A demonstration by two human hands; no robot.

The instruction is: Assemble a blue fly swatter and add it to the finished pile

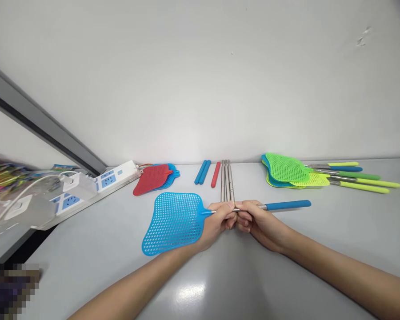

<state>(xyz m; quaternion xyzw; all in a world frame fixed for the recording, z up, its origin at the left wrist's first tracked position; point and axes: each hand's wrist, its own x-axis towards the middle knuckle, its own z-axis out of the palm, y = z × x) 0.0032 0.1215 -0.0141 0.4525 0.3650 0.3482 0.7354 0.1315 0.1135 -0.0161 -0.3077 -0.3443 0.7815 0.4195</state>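
We have the left hand (216,221) curled shut on the steel shaft of a blue plastic fly swatter (171,223), the right hand (258,221) gripping a blue-handled steel rod (288,204), ends hidden between the fingers; bare steel rods (227,180) lie just ahead on a grey table (120,271), white wall (200,80) behind

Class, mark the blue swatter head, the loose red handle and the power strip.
blue swatter head (171,224), head view, mesh centre
loose red handle (215,174), head view, grip middle
power strip (111,180), head view, socket face
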